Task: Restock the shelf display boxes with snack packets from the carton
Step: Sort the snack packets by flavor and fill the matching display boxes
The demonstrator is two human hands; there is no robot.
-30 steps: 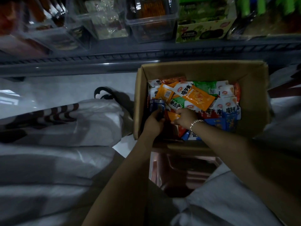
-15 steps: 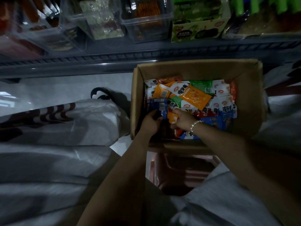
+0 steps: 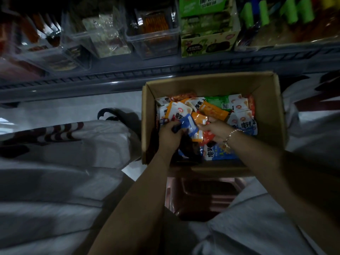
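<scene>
Inside the carton [image 3: 268, 115], hands grip blue packet [image 3: 188, 125]

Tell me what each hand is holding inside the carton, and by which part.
The left hand grips blue packets by their lower ends. The right hand reaches among the loose packets; whether it pinches one cannot be told.
</scene>
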